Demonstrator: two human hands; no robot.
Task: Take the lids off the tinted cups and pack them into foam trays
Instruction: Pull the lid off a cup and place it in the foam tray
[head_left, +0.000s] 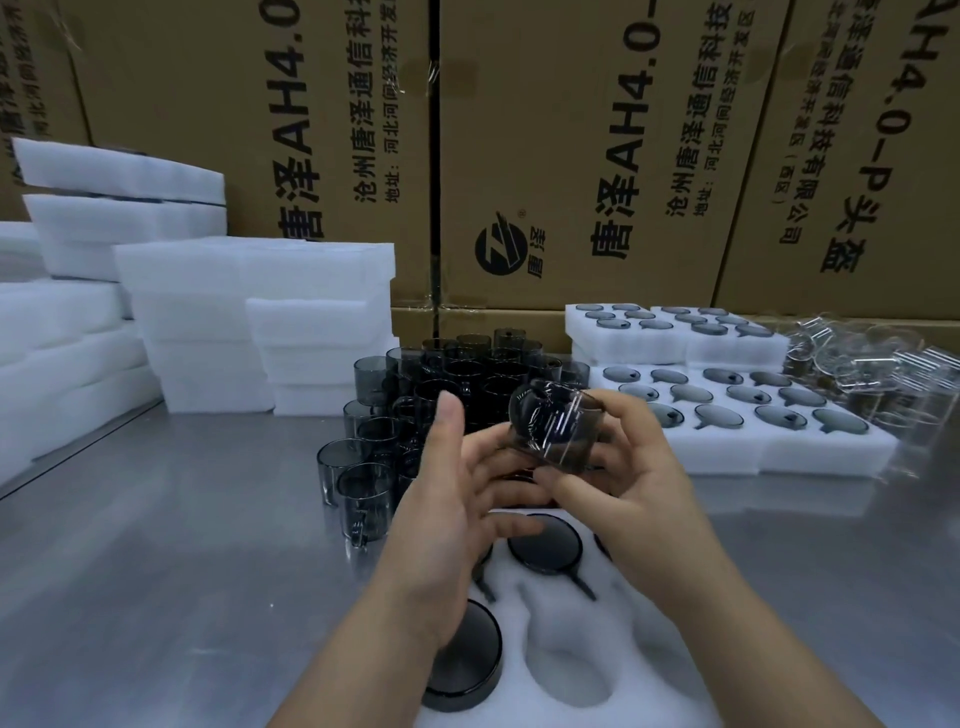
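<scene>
Right hand (639, 467) fingers grip tinted cup (556, 426) (tilted); left hand (441, 519) fingers loose, spread.

Steel table (156, 545) before stacked cardboard boxes (571, 156)

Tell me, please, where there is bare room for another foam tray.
The widest bare steel table lies front-left, between the foam stacks, the tinted cups and the near tray. A narrower strip lies front-right, before the packed trays. The centre, where the right hand holds a cup, and the back right by the clear lids are crowded.
</scene>
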